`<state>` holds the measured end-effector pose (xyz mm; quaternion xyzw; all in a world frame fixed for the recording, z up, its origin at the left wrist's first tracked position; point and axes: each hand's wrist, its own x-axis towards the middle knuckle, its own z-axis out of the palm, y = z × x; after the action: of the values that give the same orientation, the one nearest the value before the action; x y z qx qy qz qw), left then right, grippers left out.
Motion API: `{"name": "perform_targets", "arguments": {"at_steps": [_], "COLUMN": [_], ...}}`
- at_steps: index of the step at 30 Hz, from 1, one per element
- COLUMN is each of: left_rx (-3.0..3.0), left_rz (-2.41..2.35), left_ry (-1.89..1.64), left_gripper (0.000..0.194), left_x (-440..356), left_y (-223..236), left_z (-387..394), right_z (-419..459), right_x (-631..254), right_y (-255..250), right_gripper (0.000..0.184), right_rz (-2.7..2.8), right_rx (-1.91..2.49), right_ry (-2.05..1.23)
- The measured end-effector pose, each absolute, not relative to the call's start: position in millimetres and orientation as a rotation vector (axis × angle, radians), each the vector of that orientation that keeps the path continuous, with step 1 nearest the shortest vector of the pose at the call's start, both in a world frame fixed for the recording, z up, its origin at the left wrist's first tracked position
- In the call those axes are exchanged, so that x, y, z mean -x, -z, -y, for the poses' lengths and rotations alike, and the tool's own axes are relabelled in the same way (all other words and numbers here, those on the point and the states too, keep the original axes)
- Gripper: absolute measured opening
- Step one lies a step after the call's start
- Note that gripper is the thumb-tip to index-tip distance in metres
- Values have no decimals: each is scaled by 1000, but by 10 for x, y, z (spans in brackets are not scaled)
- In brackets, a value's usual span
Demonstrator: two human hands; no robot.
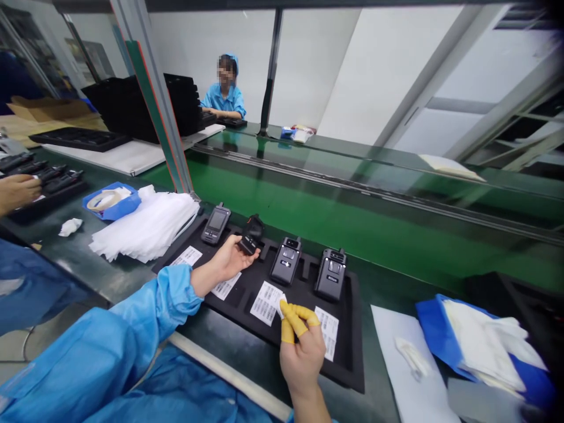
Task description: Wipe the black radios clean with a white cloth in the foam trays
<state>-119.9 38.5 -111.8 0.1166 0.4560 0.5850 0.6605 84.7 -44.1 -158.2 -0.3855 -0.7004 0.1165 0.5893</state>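
Note:
My left hand (233, 257) holds a black handheld radio (252, 234), tilted above a black foam tray (356, 352). Yellow finger cots cover several fingertips of my right hand (302, 341). Its thumb and fingers pinch a small white piece (281, 303), whose kind I cannot make out, over a printed barcode label sheet (265, 302). In the tray, one radio (215, 224) lies screen up at the left. Two more radios, one in the middle (286, 262) and one at the right (330, 275), show their backs. Another label sheet (326, 332) is partly behind my right hand.
A pile of white sheets (145, 223) and a blue bin with tape (112, 201) lie left. At right are a white board (409, 364) and a blue bin of white cloths (440, 335). A co-worker's hand (20, 192) is far left; another person (224, 97) sits beyond the green conveyor (308, 205).

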Motion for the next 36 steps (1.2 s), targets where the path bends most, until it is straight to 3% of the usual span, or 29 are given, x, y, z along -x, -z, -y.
{"name": "perform_targets", "arguments": {"at_steps": [18, 25, 29, 33, 36], "left_rx": [-73, -184, -787, -1765, -1833], "left_rz": [-1134, -1272, -1472, -1727, -1890], "left_ry": [-1414, -1414, -1270, -708, -525], "left_gripper": [34, 39, 56, 66, 86], "left_x": [1221, 1115, 875, 511, 286], "left_y": [1175, 980, 969, 985, 977], "left_z": [-330, -51, 140, 55, -109], "right_z": [438, 426, 433, 484, 506], "right_x": [-853, -841, -856, -902, -933], "right_y": [1567, 1520, 1496, 1555, 1613], "right_gripper": [36, 32, 33, 34, 35], "right_rz": [1622, 1600, 1587, 1499, 1413], "right_rx": [925, 969, 936, 953, 966], "right_ry": [-322, -350, -363, -296, -279]}}
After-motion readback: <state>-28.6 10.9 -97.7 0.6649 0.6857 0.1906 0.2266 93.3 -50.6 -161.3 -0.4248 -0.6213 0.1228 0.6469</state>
